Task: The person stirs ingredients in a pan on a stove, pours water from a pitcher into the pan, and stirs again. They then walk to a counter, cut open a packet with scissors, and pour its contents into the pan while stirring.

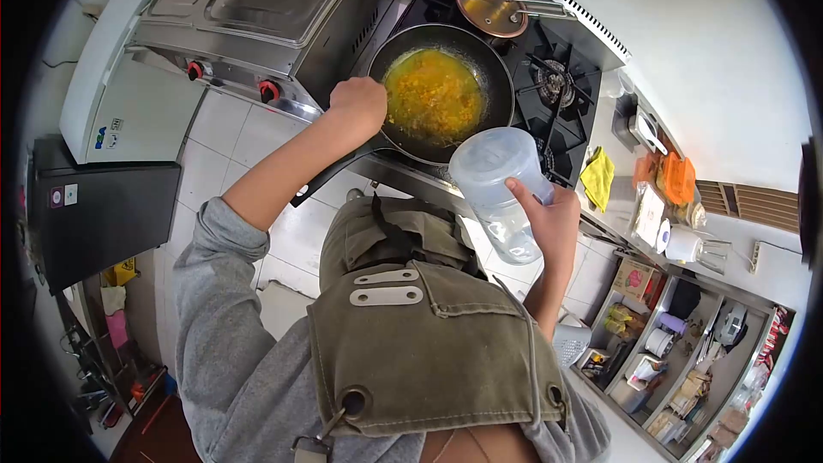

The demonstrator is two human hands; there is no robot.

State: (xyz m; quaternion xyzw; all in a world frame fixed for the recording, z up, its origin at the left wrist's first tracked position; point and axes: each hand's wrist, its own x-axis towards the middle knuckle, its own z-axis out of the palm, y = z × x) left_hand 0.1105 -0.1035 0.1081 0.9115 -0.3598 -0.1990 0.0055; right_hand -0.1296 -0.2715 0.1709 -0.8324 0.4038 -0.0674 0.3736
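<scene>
**Holding a clear jug at the frying pan**

Gripping a clear plastic jug (499,189), the right hand (549,223) keeps it tilted, its upper end just beside the near rim of the black frying pan (499,77) on the stove (561,124). A yellow-orange mixture (433,94) covers the pan's bottom. The left hand (358,105) is clenched in a fist at the pan's left rim; what it grips is hidden. A small copper pan (484,4) sits behind.

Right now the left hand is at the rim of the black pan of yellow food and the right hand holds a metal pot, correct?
No. In the head view the right hand holds a clear jug, not a metal pot. The left hand is at the rim of the black pan.
</scene>
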